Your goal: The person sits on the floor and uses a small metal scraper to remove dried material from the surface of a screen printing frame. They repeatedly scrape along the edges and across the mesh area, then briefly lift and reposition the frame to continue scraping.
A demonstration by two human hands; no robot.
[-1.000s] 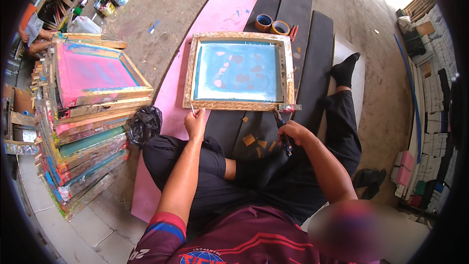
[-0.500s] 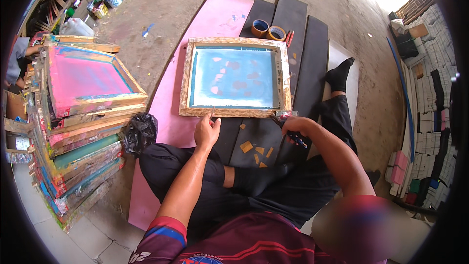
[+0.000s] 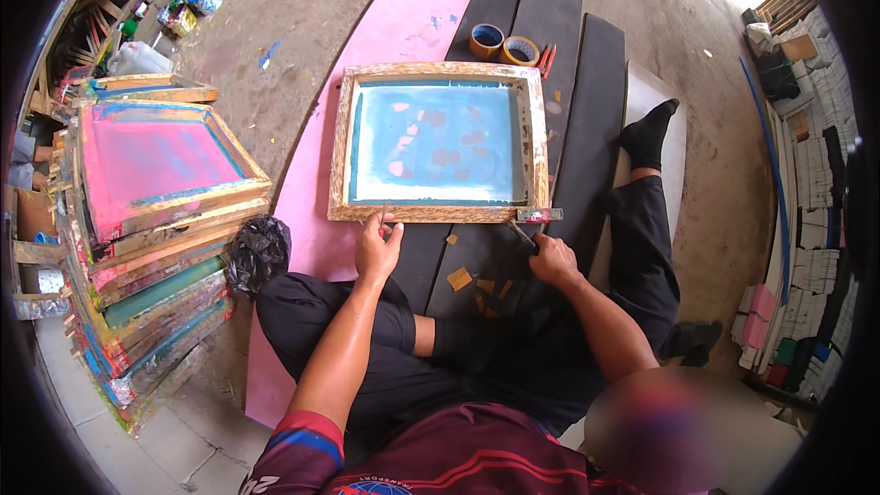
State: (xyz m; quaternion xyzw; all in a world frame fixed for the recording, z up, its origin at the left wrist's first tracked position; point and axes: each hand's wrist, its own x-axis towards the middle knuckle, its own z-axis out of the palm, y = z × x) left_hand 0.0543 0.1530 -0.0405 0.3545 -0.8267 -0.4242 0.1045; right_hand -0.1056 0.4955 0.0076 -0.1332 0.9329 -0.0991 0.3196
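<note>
Head view looks down on a person sitting cross-legged on the floor, dark trousers nearest the camera. The left hand (image 3: pixel 378 247) rests its fingertips on the near edge of the wooden screen frame (image 3: pixel 438 214), fingers curled lightly against the wood, nothing gripped that I can make out. The right hand (image 3: pixel 552 261) sits just off the frame's near right corner, closed around a thin dark-handled tool (image 3: pixel 523 235) whose tip reaches up to that corner. Between the two hands, small brown tape scraps (image 3: pixel 459 279) lie on the dark boards (image 3: pixel 587 137). Just beyond both hands the frame lies flat, straddling the dark boards and a pink sheet (image 3: pixel 403 27), its blue mesh (image 3: pixel 438 142) patched with pale pink spots. Off to the person's left, a crumpled black plastic bag (image 3: pixel 258 252) sits beside a tall stack of painted frames (image 3: pixel 147 220). Farther out, past the frame's far edge, two tape rolls (image 3: pixel 503 45) rest side by side on the boards, a red-handled tool (image 3: pixel 546 60) just beside them.
</note>
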